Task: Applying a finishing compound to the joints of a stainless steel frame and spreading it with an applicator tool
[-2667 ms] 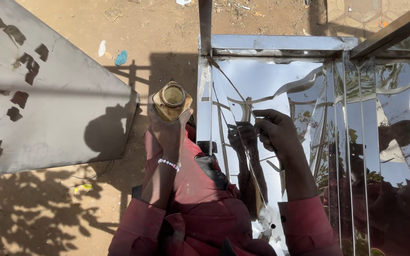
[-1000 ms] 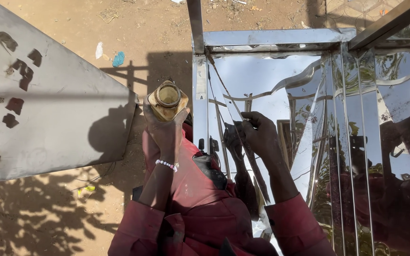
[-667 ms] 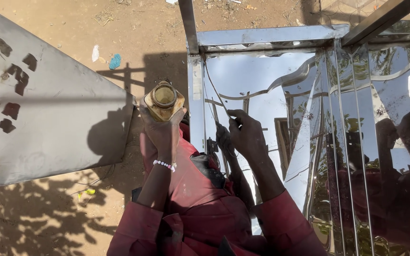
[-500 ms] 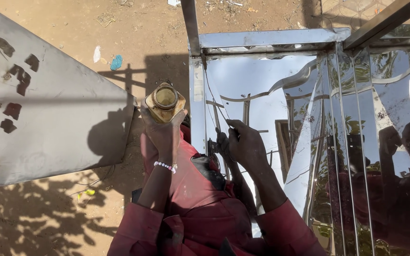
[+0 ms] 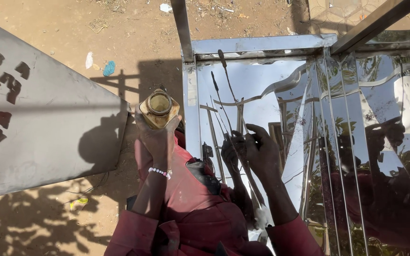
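Note:
My left hand (image 5: 156, 137) is shut around an open glass bottle (image 5: 158, 108) with a yellowish liquid inside, held upright beside the metal frame. My right hand (image 5: 262, 150) grips a thin long-handled brush (image 5: 224, 76), its tip up against the shiny polished steel panel (image 5: 262, 90). The panel mirrors my hand and the brush, so a second hand and stick appear in it. A beaded bracelet sits on my left wrist. Both arms wear dark red sleeves.
A grey sheet-metal panel (image 5: 39, 123) with dark marks slopes at the left. Steel frame bars (image 5: 257, 45) edge the shiny panel, and ribbed mirror-like strips (image 5: 357, 142) run to the right. Below lies sandy ground (image 5: 119, 38) with bits of litter.
My right hand has shifted down and left along the shiny panel, with the brush now reaching up toward its top edge. The bottle in my left hand has stayed about where it was.

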